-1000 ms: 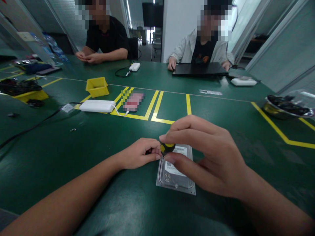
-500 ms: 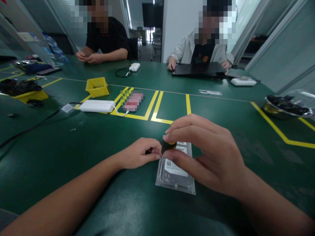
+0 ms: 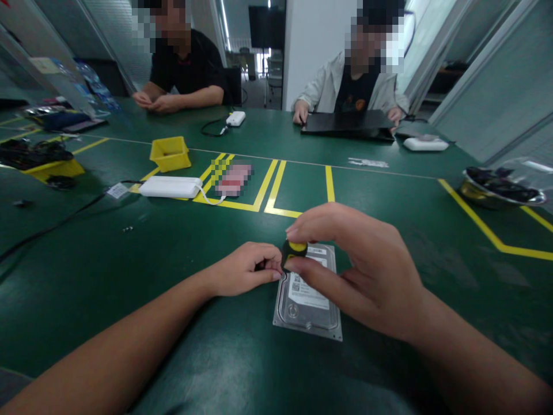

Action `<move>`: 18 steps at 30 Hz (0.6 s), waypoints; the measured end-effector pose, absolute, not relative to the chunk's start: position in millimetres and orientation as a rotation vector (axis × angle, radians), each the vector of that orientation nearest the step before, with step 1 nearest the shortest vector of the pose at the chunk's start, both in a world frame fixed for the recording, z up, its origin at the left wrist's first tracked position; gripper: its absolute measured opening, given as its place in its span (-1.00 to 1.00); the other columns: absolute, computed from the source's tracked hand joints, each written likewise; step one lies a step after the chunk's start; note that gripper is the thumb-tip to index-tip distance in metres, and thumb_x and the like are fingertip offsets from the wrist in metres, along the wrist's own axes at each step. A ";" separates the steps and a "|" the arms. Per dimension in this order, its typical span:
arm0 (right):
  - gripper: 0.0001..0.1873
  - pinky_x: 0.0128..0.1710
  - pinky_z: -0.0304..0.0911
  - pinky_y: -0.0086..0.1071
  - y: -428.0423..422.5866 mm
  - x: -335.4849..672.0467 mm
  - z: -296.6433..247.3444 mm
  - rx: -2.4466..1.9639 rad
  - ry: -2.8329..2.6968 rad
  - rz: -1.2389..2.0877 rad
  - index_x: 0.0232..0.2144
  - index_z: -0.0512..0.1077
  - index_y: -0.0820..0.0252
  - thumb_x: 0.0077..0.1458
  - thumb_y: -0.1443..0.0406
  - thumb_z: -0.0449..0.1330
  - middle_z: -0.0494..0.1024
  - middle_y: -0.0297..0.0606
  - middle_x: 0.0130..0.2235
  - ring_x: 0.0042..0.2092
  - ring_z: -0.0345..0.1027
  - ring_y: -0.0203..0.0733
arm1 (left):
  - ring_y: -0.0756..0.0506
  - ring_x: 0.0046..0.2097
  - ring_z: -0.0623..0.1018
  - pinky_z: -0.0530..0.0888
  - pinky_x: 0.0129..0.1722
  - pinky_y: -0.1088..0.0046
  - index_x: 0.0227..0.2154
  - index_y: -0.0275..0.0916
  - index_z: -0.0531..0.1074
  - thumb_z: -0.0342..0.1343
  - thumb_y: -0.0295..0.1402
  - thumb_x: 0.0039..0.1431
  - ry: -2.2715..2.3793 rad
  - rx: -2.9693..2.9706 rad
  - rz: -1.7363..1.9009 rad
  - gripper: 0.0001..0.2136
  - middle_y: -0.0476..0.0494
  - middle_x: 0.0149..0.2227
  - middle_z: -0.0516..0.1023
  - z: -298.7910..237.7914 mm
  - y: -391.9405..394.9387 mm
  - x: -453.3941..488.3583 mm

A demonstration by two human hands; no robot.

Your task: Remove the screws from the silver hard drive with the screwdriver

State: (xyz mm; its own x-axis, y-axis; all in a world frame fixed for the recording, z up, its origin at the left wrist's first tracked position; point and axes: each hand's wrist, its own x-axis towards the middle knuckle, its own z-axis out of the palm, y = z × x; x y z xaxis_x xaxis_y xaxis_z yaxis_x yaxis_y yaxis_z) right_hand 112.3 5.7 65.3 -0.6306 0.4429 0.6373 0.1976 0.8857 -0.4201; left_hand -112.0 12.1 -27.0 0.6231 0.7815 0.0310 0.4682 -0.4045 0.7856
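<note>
A silver hard drive (image 3: 309, 320) with a white label lies flat on the green table. My right hand (image 3: 367, 271) grips a screwdriver (image 3: 295, 251) by its short black-and-yellow handle between thumb and fingertips. The handle stands nearly upright over the drive's left edge; its shaft and tip are hidden. My left hand (image 3: 248, 268) rests on the table at the drive's left side, fingers curled and closed at its edge, just under the screwdriver handle. Part of the drive's upper and right area is covered by my right hand.
Small screws (image 3: 128, 229) lie on the left. Farther back are a white power strip (image 3: 170, 187), a yellow bin (image 3: 170, 154) and a blurred pink phone (image 3: 234, 179). A bowl of dark parts (image 3: 496, 185) stands right. Two people sit opposite, one holding a black panel (image 3: 348, 124).
My right fingers have shifted slightly round the screwdriver handle, and more of its yellow top shows. My left hand and the hard drive stay in place.
</note>
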 end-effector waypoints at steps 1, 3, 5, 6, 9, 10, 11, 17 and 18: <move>-0.87 -0.09 0.29 -0.47 5.4 112.0 64.9 -0.458 -2.256 0.399 -0.19 0.42 0.35 0.22 0.37 0.23 0.52 -0.24 -0.18 -0.12 0.37 -0.34 | -0.12 -0.17 0.49 0.43 -0.19 0.37 -0.31 -0.29 0.43 0.08 -0.30 0.25 0.974 2.064 0.510 -0.85 -0.13 -0.22 0.52 -26.5 12.3 -111.8; -0.85 -0.09 0.29 -0.45 4.7 111.8 64.2 -0.452 -2.253 0.400 -0.18 0.42 0.36 0.21 0.37 0.23 0.51 -0.23 -0.18 -0.12 0.36 -0.33 | -0.11 -0.19 0.49 0.43 -0.21 0.38 -0.31 -0.29 0.43 0.09 -0.32 0.24 0.962 2.058 0.505 -0.87 -0.12 -0.24 0.51 -26.0 12.5 -111.5; -0.86 -0.09 0.29 -0.43 4.4 111.6 63.8 -0.450 -2.249 0.392 -0.19 0.42 0.36 0.20 0.38 0.24 0.50 -0.23 -0.19 -0.12 0.34 -0.32 | -0.10 -0.20 0.48 0.42 -0.21 0.39 -0.32 -0.29 0.42 0.09 -0.33 0.24 0.957 2.063 0.519 -0.87 -0.10 -0.25 0.51 -26.5 12.6 -111.4; -0.87 -0.09 0.29 -0.42 4.4 111.5 64.0 -0.455 -2.247 0.387 -0.20 0.42 0.36 0.20 0.38 0.24 0.49 -0.23 -0.19 -0.12 0.34 -0.31 | -0.09 -0.21 0.48 0.41 -0.21 0.39 -0.32 -0.29 0.43 0.10 -0.33 0.25 0.958 2.070 0.530 -0.88 -0.10 -0.26 0.51 -27.2 12.6 -111.5; -0.87 -0.08 0.28 -0.42 4.8 111.8 65.6 -0.476 -2.251 0.387 -0.18 0.43 0.34 0.20 0.38 0.23 0.50 -0.26 -0.18 -0.12 0.34 -0.32 | -0.06 -0.27 0.46 0.38 -0.25 0.44 -0.32 -0.29 0.44 0.11 -0.35 0.25 0.952 2.098 0.541 -0.89 -0.05 -0.32 0.49 -29.9 12.7 -112.3; -0.86 -0.07 0.28 -0.43 4.8 112.1 66.3 -0.484 -2.255 0.395 -0.16 0.43 0.34 0.20 0.39 0.22 0.51 -0.26 -0.16 -0.11 0.35 -0.33 | -0.04 -0.29 0.45 0.37 -0.28 0.45 -0.32 -0.29 0.45 0.12 -0.35 0.25 0.945 2.107 0.537 -0.90 -0.03 -0.34 0.48 -30.8 12.8 -112.6; -0.84 -0.06 0.27 -0.44 4.7 112.4 66.9 -0.491 -2.260 0.406 -0.14 0.43 0.33 0.21 0.40 0.21 0.52 -0.27 -0.14 -0.10 0.36 -0.34 | -0.03 -0.31 0.44 0.36 -0.30 0.47 -0.32 -0.29 0.45 0.12 -0.36 0.25 0.942 2.116 0.533 -0.90 -0.02 -0.36 0.47 -31.5 12.9 -113.0; -0.74 0.05 0.26 -0.47 2.7 112.0 63.7 -0.507 -2.288 0.441 -0.03 0.42 0.32 0.22 0.43 0.18 0.54 -0.28 -0.03 0.00 0.39 -0.35 | -0.02 -0.34 0.44 0.33 -0.31 0.47 -0.33 -0.29 0.46 0.12 -0.36 0.26 0.956 2.143 0.509 -0.89 -0.01 -0.37 0.47 -32.7 12.7 -113.7; -0.74 0.05 0.26 -0.48 2.0 111.8 63.6 -0.503 -2.290 0.427 -0.03 0.42 0.32 0.21 0.42 0.19 0.54 -0.28 -0.04 0.00 0.39 -0.35 | -0.02 -0.32 0.44 0.33 -0.30 0.47 -0.33 -0.29 0.46 0.12 -0.36 0.26 0.953 2.141 0.513 -0.89 -0.02 -0.36 0.47 -32.7 12.7 -113.6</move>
State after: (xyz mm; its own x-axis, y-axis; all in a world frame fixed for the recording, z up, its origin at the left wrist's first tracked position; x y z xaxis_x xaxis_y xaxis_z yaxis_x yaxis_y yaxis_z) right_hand 111.8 2.0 63.6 -0.6489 0.4731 0.5959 0.2267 0.8679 -0.4420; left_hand -113.6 12.7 -32.7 0.6464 0.7604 0.0627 0.4710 -0.4623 0.7513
